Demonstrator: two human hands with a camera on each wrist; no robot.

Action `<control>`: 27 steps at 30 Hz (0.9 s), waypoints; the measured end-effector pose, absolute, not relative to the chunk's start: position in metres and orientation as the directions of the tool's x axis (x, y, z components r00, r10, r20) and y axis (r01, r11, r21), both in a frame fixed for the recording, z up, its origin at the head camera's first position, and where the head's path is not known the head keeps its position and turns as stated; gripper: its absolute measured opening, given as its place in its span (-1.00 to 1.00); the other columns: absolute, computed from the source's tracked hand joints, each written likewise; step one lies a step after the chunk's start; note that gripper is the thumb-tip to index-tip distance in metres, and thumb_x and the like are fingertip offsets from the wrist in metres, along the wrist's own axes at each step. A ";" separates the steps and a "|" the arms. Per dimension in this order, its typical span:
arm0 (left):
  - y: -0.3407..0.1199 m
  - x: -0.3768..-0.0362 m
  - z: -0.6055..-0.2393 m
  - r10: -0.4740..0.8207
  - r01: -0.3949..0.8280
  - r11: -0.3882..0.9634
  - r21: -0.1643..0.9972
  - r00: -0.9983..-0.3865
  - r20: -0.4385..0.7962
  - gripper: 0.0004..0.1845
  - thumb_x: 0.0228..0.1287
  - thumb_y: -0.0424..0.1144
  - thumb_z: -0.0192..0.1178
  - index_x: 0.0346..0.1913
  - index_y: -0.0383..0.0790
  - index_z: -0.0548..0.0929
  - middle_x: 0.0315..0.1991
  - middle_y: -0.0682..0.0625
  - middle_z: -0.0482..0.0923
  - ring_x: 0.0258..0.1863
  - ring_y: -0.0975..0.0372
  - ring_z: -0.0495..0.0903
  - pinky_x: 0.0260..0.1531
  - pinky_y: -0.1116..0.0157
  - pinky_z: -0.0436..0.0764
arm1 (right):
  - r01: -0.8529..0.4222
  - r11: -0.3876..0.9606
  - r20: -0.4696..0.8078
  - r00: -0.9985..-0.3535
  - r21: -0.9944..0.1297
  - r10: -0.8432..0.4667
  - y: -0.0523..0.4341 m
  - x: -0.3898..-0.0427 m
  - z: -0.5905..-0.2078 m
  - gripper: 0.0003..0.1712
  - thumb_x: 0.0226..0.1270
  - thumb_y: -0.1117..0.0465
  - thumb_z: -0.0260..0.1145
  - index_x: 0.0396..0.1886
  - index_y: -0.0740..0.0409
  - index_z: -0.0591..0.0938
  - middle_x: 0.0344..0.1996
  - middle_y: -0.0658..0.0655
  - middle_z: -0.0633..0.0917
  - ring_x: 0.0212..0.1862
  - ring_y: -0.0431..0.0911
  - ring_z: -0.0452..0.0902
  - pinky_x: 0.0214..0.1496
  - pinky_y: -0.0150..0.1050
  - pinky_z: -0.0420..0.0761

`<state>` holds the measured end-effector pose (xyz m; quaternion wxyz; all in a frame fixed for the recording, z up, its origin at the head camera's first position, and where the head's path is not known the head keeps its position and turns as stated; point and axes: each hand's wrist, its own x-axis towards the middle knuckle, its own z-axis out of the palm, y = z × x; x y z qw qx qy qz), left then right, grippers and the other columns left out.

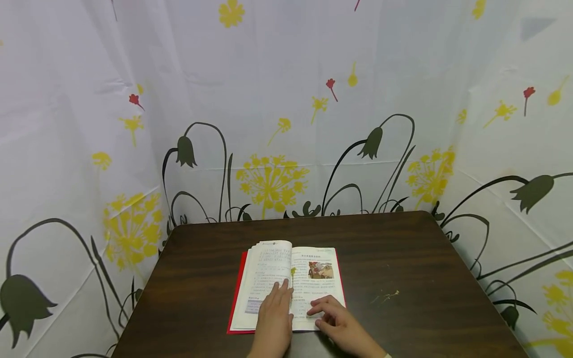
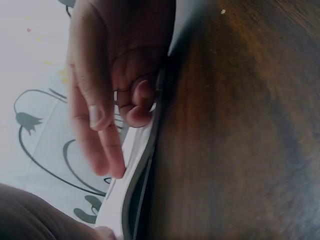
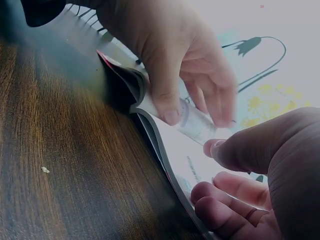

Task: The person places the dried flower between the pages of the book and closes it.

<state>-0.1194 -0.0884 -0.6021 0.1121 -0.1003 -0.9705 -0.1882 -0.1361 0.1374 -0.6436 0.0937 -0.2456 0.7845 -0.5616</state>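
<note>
the open book (image 1: 286,286) lies flat near the table (image 1: 403,268) front edge, light, with thin floppy pages best lifted by a corner; left hand (image 1: 274,318) presses flat-fingered, right hand (image 1: 340,323) rests loosely spread.

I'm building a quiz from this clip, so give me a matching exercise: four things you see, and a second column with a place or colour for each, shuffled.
Things:
1. book
2. left hand
3. right hand
4. table

Descriptions:
A. dark brown wood
B. on the right page's lower part
C. lying open, red cover edge showing
D. fingers flat on the left page by the spine

Pairs: 1-C, 2-D, 3-B, 4-A
</note>
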 end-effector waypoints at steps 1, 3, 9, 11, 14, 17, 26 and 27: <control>-0.088 -0.119 -0.603 0.166 0.245 0.910 0.335 -0.955 0.247 -0.47 0.21 -0.44 0.51 0.27 -0.26 0.69 0.52 -0.18 0.55 0.54 -0.19 0.50 0.38 -0.26 0.53 | -0.278 0.247 0.128 -0.862 -0.928 -0.491 0.137 -0.136 -0.644 -0.75 0.60 0.26 0.36 0.17 -0.01 0.77 0.33 0.25 0.62 -0.11 -0.28 0.63 -0.06 -0.37 0.67; -0.087 -0.118 -0.604 0.178 0.248 0.915 0.319 -0.956 0.233 -0.48 0.28 -0.43 0.44 0.32 -0.21 0.70 0.54 -0.13 0.55 0.54 -0.19 0.48 0.37 -0.28 0.52 | -0.278 0.243 0.129 -0.861 -0.929 -0.492 0.137 -0.136 -0.645 -0.74 0.60 0.26 0.36 0.17 0.00 0.77 0.33 0.26 0.62 -0.12 -0.28 0.63 -0.06 -0.37 0.67; -0.090 -0.116 -0.608 0.156 0.223 0.910 0.348 -0.965 0.212 -0.54 0.29 -0.37 0.47 0.26 -0.24 0.74 0.54 -0.11 0.54 0.53 -0.22 0.48 0.34 -0.31 0.55 | -0.293 0.234 0.147 -0.859 -0.927 -0.490 0.136 -0.135 -0.643 -0.76 0.60 0.26 0.36 0.15 0.00 0.77 0.32 0.27 0.63 -0.14 -0.29 0.63 -0.10 -0.37 0.67; -0.091 -0.117 -0.608 0.162 0.230 0.904 0.361 -0.964 0.209 -0.53 0.29 -0.37 0.48 0.27 -0.25 0.73 0.54 -0.13 0.54 0.52 -0.24 0.49 0.32 -0.33 0.56 | -0.300 0.228 0.158 -0.859 -0.926 -0.487 0.136 -0.135 -0.641 -0.77 0.59 0.27 0.37 0.13 0.00 0.77 0.31 0.27 0.64 -0.15 -0.28 0.63 -0.12 -0.37 0.67; -0.092 -0.119 -0.607 0.181 0.250 0.892 0.377 -0.961 0.210 -0.54 0.28 -0.39 0.49 0.24 -0.28 0.74 0.52 -0.20 0.55 0.48 -0.29 0.52 0.27 -0.35 0.59 | -0.307 0.219 0.171 -0.859 -0.926 -0.482 0.136 -0.134 -0.639 -0.77 0.58 0.28 0.38 0.12 0.01 0.77 0.30 0.28 0.64 -0.16 -0.27 0.64 -0.14 -0.37 0.67; -0.094 -0.122 -0.604 0.189 0.257 0.878 0.403 -0.961 0.201 -0.55 0.25 -0.42 0.50 0.22 -0.27 0.75 0.49 -0.25 0.57 0.45 -0.34 0.54 0.20 -0.38 0.62 | -0.307 0.220 0.173 -0.862 -0.926 -0.476 0.136 -0.133 -0.638 -0.78 0.57 0.28 0.38 0.11 0.00 0.77 0.28 0.28 0.65 -0.15 -0.26 0.64 -0.15 -0.37 0.67; -0.090 -0.128 -0.603 0.200 0.264 0.875 0.406 -0.960 0.195 -0.58 0.23 -0.41 0.45 0.18 -0.25 0.77 0.40 -0.35 0.61 0.39 -0.43 0.56 0.29 -0.37 0.57 | -0.312 0.222 0.176 -0.860 -0.924 -0.479 0.136 -0.131 -0.640 -0.77 0.57 0.29 0.38 0.11 -0.03 0.77 0.12 0.14 0.70 -0.16 -0.24 0.63 -0.08 -0.38 0.65; -0.090 -0.129 -0.604 0.202 0.267 0.878 0.398 -0.959 0.199 -0.60 0.26 -0.36 0.47 0.17 -0.25 0.77 0.40 -0.37 0.61 0.38 -0.44 0.57 0.29 -0.38 0.56 | -0.315 0.219 0.178 -0.857 -0.923 -0.483 0.137 -0.131 -0.639 -0.77 0.57 0.29 0.38 0.11 -0.02 0.76 0.09 0.14 0.70 -0.17 -0.25 0.63 -0.09 -0.38 0.65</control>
